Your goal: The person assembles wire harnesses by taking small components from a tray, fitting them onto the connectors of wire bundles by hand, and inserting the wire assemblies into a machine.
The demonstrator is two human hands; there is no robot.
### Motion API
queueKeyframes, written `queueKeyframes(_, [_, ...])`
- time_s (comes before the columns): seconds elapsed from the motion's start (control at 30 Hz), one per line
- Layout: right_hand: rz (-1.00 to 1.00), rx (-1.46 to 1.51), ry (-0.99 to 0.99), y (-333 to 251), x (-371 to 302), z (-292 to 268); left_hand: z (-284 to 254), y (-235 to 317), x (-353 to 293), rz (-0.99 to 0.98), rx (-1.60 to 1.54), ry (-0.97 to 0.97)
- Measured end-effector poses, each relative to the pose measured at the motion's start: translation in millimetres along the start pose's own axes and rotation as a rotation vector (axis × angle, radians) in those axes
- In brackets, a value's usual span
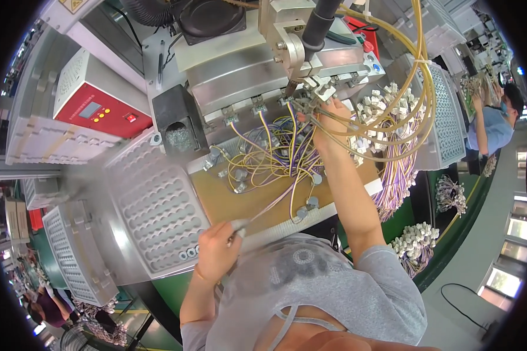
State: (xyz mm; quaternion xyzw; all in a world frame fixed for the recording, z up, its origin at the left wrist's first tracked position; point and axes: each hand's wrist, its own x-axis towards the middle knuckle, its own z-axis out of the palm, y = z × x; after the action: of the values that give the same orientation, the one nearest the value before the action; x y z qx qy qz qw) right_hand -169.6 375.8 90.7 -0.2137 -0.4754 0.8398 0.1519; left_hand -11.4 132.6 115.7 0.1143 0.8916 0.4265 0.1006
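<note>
My left hand (pixel 215 250) is closed in a pinch low at the front edge of the machine. A thin pale purple wire (pixel 273 203) runs from its fingertips up to the tangle of yellow, white and purple wires (pixel 291 149). My right hand (pixel 334 120) reaches up to the row of metal clamps (pixel 325 90) beside the soldering head (pixel 291 86). Its fingers are bent at a clamp, partly hidden behind amber tubing; what they grip cannot be made out. Several wires end in small parts seated in the clamps (pixel 259 109). Round grey parts (pixel 312 202) hang from other wire ends.
A white moulded tray (pixel 152 202) lies left, with a few round parts in its near corner. A black box (pixel 178 123) and a red-fronted controller (pixel 102 99) stand behind it. Bundled wires with white connectors (pixel 392 117) lie right. Amber tubes (pixel 424 76) loop above my right hand.
</note>
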Motion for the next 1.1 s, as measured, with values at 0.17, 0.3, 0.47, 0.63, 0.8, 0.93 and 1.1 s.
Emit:
queueKeyframes(0.17, [-0.279, -0.861, -0.187, -22.1, -17.1, -42.7, -20.9, -2.8, -9.3, 0.071, 0.057, 0.352])
queueKeyframes(0.3, [-0.591, -0.931, -0.708, -17.2, -90.6, -32.0, -17.5, 6.8, -19.4, 0.209, 0.136, 0.443])
queueKeyframes(0.47, [-0.500, -0.748, -1.267, 9.1, -136.9, -1.4, -9.0, -13.2, -19.9, 0.492, 0.364, 0.555])
queueKeyframes(0.63, [-0.150, -0.774, -1.135, -4.1, -130.6, -7.7, -8.5, -102.7, -76.9, -0.208, 0.410, 0.794])
queueKeyframes(0.8, [-0.232, -0.752, -1.237, -1.8, -130.8, 0.6, 17.2, -142.2, -162.7, -0.686, 0.963, 0.570])
queueKeyframes(0.93, [-0.254, -0.673, -1.156, 6.3, -136.3, 0.9, 15.9, -133.5, -150.1, -0.729, 0.874, 0.589])
queueKeyframes(1.1, [-0.235, -0.665, -1.116, -4.8, -138.2, 1.8, -7.1, -117.1, -125.5, -0.599, 0.463, 0.763])
